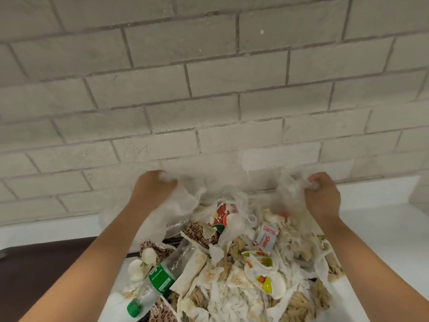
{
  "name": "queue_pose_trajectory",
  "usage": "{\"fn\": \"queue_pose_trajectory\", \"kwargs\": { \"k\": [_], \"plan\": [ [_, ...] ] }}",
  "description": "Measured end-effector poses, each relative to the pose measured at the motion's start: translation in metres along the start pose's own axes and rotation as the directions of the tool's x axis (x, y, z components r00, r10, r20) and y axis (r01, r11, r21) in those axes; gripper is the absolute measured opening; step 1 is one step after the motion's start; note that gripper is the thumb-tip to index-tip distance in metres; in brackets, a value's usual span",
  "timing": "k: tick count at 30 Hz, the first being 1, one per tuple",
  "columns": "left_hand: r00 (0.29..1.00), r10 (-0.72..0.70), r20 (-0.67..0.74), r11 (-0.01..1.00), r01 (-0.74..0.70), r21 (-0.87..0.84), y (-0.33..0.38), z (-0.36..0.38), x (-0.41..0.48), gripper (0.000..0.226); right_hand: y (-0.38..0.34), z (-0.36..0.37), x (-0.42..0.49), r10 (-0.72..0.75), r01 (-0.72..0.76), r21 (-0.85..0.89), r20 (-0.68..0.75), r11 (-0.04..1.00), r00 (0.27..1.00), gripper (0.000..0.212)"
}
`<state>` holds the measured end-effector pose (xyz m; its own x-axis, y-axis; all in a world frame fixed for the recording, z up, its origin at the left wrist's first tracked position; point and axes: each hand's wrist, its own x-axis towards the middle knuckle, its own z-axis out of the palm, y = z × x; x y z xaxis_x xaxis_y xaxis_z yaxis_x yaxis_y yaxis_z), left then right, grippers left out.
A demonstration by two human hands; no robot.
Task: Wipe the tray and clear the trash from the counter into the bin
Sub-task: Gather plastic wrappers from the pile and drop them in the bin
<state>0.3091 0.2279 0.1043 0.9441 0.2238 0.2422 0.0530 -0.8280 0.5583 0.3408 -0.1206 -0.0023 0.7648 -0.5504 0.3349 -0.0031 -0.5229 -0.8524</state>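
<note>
L hand (152,187) & R hand (321,194) each clenched on thin bag rim (185,201), far side of heaped trash (232,282); dark tray (46,263) near left. Risk: hard pull tears film, or bottle (160,275) rolls off.

Blurred film (185,198), seemingly a plastic bag; trash pile (232,289) cut off below.
</note>
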Motion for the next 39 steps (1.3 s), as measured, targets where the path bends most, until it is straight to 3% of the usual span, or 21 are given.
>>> {"fn": "queue_pose_trajectory", "kwargs": {
  "k": [2,5,8,11,15,18,21,25,26,29,32,35,37,39],
  "plan": [
    [0.98,0.095,0.174,0.983,-0.119,0.136,-0.002,0.025,-0.006,0.015,-0.008,-0.012,-0.002,-0.022,0.028,0.096,-0.064,0.995,0.998,0.037],
    [0.891,0.169,0.421,0.971,-0.223,0.082,0.001,0.06,-0.018,0.054,-0.022,-0.028,-0.006,-0.039,0.066,0.253,-0.109,0.965,0.993,0.051],
    [0.831,0.072,0.551,0.938,-0.245,0.247,0.004,0.093,-0.017,0.064,-0.033,-0.039,-0.006,-0.086,0.126,0.32,-0.136,0.939,0.987,0.06],
    [0.878,-0.022,0.478,0.932,-0.155,0.328,0.005,0.104,-0.01,0.035,-0.038,-0.053,-0.005,-0.057,0.131,0.474,-0.167,0.871,0.984,0.058],
    [0.964,0.119,0.239,0.937,-0.188,0.294,0.002,0.092,-0.009,0.022,-0.029,-0.067,0.004,0.05,0.072,0.6,-0.185,0.797,0.982,0.043],
    [0.966,0.241,0.094,0.948,-0.255,0.188,0.022,0.074,-0.014,0.023,-0.023,-0.064,0.009,0.085,0.028,0.593,-0.162,0.805,0.983,0.039],
    [0.941,0.286,0.183,0.932,-0.317,0.177,0.053,0.07,-0.029,0.029,-0.026,-0.057,0.008,0.115,-0.007,0.621,-0.133,0.784,0.984,0.044],
    [0.844,0.308,0.44,0.789,-0.485,0.377,0.074,0.108,-0.052,0.078,-0.035,-0.049,0.011,0.2,-0.12,0.657,-0.048,0.744,0.979,0.04],
    [0.826,0.267,0.496,0.751,-0.501,0.43,0.072,0.12,-0.051,0.076,-0.038,-0.048,0.011,0.204,-0.142,0.647,-0.021,0.749,0.979,0.037],
    [0.828,0.158,0.538,0.698,-0.479,0.532,0.063,0.134,-0.043,0.039,-0.048,-0.05,0.011,0.156,-0.145,0.51,0.021,0.848,0.988,0.028],
    [0.867,0.147,0.477,0.808,-0.384,0.447,0.055,0.126,-0.036,0.03,-0.056,-0.052,0.01,0.152,-0.193,0.37,0.138,0.909,0.979,0.027],
    [0.94,0.133,0.314,0.925,-0.231,0.301,0.053,0.091,-0.03,0.041,-0.062,-0.042,0.004,0.131,-0.198,0.202,0.304,0.959,0.944,0.071],
    [0.975,0.06,0.216,0.991,-0.084,0.104,0.054,0.058,-0.03,0.064,-0.063,-0.026,-0.003,0.056,-0.057,-0.01,0.382,0.998,0.922,0.065],
    [0.986,-0.043,0.16,0.99,0.063,-0.124,0.054,0.027,-0.031,0.086,-0.066,-0.005,-0.011,0.006,0.071,-0.128,0.52,0.989,0.854,0.053]
  ]
}}
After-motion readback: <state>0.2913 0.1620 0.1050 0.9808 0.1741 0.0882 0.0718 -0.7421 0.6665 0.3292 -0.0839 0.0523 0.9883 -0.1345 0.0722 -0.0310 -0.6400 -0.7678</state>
